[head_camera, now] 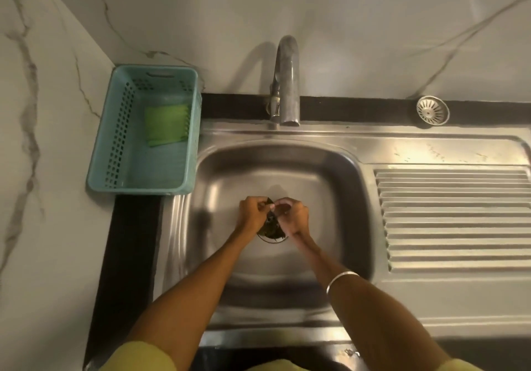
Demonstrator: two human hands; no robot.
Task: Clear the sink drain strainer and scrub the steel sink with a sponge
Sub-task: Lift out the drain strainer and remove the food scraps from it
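While both hands' fingers pinch, drain debris directly beneath

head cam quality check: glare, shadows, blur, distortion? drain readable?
Head view: dim, warm light; glare streaks on the sink rim and drainboard. The faucet casts a soft shadow on the wall behind it. Wide-angle bend bows the counter edges. Slightly soft overall. The left hand and right hand cover most of the drain; only dark debris shows between them.
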